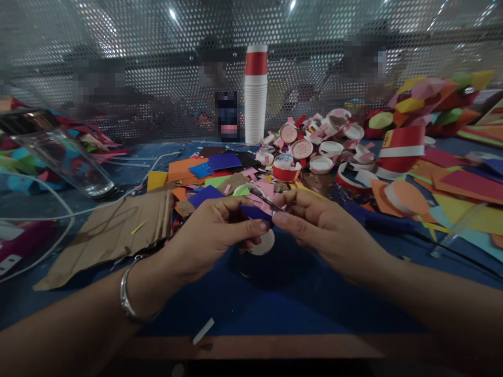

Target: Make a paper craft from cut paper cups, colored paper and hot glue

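Above the near middle of the table, my left hand (pixel 223 225) is closed, pinching a small piece of dark blue paper (pixel 254 212) between thumb and fingers. My right hand (pixel 314 220) meets it from the other side. Its thumb and fingers are closed on a thin, dark, blade-like tool (pixel 267 202), which lies along the paper's upper edge; its handle is hidden. Just below the fingertips shows a pale round disc (pixel 263 243); whether it is held or lies on the table, I cannot tell.
Coloured paper pieces (pixel 225 161) and cut cup bottoms (pixel 302 149) lie beyond my hands, before a tall cup stack (pixel 255 110). Torn cardboard (pixel 118 230) and a glass bottle (pixel 74 162) are left. A red cup (pixel 403 152) and blue-handled tool (pixel 393 222) are right.
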A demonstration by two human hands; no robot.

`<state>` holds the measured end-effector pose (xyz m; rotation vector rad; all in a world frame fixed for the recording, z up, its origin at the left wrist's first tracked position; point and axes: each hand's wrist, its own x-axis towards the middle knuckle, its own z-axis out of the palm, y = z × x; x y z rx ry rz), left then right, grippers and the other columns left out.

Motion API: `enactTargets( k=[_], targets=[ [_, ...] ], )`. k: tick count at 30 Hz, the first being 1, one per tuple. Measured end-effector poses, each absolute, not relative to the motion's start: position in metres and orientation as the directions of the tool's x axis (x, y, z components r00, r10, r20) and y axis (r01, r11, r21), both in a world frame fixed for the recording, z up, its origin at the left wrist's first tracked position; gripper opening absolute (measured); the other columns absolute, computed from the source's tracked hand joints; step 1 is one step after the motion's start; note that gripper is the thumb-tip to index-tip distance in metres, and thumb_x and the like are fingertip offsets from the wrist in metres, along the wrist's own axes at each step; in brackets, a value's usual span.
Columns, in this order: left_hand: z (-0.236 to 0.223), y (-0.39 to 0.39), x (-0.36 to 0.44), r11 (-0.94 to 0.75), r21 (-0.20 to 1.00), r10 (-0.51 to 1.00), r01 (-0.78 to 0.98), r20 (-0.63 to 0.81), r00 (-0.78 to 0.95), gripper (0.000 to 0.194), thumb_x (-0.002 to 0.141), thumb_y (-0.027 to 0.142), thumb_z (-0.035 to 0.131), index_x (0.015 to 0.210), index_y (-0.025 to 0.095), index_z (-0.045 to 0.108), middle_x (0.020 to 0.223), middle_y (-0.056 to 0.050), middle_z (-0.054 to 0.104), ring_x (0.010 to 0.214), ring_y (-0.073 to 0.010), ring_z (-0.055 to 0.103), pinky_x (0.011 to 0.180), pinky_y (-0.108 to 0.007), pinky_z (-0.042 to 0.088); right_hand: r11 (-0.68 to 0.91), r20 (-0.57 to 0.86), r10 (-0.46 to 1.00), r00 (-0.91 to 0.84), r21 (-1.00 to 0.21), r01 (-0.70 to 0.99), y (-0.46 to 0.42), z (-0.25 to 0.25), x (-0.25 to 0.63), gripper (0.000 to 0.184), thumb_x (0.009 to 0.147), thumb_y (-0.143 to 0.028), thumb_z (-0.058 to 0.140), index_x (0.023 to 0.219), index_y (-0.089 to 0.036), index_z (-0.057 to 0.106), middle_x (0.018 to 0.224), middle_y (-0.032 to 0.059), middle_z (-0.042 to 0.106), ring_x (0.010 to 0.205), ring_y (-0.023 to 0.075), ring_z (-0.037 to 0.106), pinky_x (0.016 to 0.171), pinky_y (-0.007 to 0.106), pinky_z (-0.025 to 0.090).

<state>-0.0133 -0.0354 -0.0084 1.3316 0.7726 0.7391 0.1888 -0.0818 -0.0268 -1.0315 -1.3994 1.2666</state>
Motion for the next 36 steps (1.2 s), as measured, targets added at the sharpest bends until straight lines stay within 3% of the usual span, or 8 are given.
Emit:
enactTargets(
  k=[3, 8, 18, 36],
  targets=[
    [-0.0072, -0.0352, -0.013, 0.102, 0.993, 0.869, -0.06, -0.06, 0.49, 0.015, 0.075, 0.023, 0.089, 0.085, 0.016, 0.081, 0.073, 0.0, 0.072, 0.063, -0.0089, 0.06, 0.059, -0.021, 0.049, 0.152, 0.145, 0.974, -0.173, -0.988, 0.024, -0.0832, -0.0278, 0.1908, 0.032, 0.1, -0.052, 0.065, 0.103, -0.02, 0.063, 0.072, -0.006, 0.051, 0.053, 0.0075, 0.031, 0.047, 0.025, 0.022],
    [-0.0047, -0.0358, -0.0141, 0.113, 0.992, 0.902, -0.058, -0.078, 0.424, 0.018, 0.072, 0.023, 0.09, 0.086, 0.017, 0.081, 0.072, 0.0, 0.072, 0.062, -0.0103, 0.06, 0.061, -0.024, 0.05, 0.187, 0.155, 0.974, -0.167, -0.963, 0.196, -0.086, -0.0257, 0.1944, 0.033, 0.099, -0.052, 0.065, 0.103, -0.02, 0.064, 0.067, -0.007, 0.044, 0.057, 0.0101, 0.035, 0.051, 0.026, 0.028],
    [-0.0095, -0.0348, -0.0151, 0.039, 0.998, 0.868, -0.053, -0.008, 0.496, 0.009, 0.08, 0.02, 0.085, 0.088, 0.019, 0.081, 0.079, 0.002, 0.074, 0.067, -0.0083, 0.06, 0.062, -0.02, 0.049, 0.21, 0.153, 0.961, -0.229, -0.944, 0.253, -0.0875, -0.0245, 0.1949, 0.026, 0.099, -0.046, 0.065, 0.104, -0.02, 0.061, 0.075, -0.0031, 0.055, 0.067, 0.0126, 0.05, 0.06, 0.024, 0.043],
    [-0.0105, -0.0342, -0.0167, 0.027, 0.999, 0.872, 0.022, -0.034, 0.488, 0.013, 0.078, 0.024, 0.085, 0.085, 0.014, 0.079, 0.07, -0.001, 0.071, 0.063, -0.011, 0.061, 0.06, -0.023, 0.049, 0.278, 0.209, 0.948, -0.239, -0.912, 0.303, -0.0883, -0.0225, 0.194, 0.02, 0.1, -0.042, 0.062, 0.096, -0.023, 0.061, 0.066, -0.0052, 0.052, 0.056, 0.0111, 0.044, 0.051, 0.024, 0.033]
  ],
)
